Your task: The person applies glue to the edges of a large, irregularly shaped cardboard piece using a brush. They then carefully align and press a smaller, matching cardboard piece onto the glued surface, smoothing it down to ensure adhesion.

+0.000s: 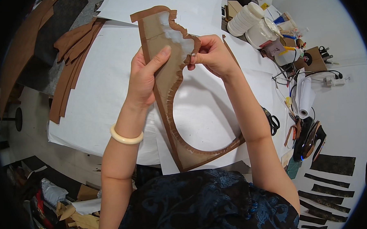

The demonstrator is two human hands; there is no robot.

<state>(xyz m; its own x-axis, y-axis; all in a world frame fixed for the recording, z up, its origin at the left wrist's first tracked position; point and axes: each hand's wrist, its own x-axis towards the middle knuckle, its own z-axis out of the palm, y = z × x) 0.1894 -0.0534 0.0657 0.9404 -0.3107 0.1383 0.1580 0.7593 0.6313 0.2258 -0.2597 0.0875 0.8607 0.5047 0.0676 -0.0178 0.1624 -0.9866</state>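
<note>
A flat panel [162, 80] with a tan-grey inner face and a brown leather border is held up over white paper [108, 72]. Its long curved inner edge has many small snips, and wet-looking white glue [174, 36] coats the upper part beside that edge. My left hand [146, 75] grips the straight left side, thumb flat on the face and the other fingers behind. At the wavy upper right edge, my right hand [214, 58] pinches the brown border between thumb and fingers. The panel's lower end curves round to the right below my right forearm.
Brown leather pieces [73, 72] lie at the table's left. Black-handled scissors [273, 121] rest beyond my right forearm. White jars [247, 19], a paper roll [305, 101], cables and a dark iron [313, 139] crowd the right side. Scraps [79, 219] pile up at lower left.
</note>
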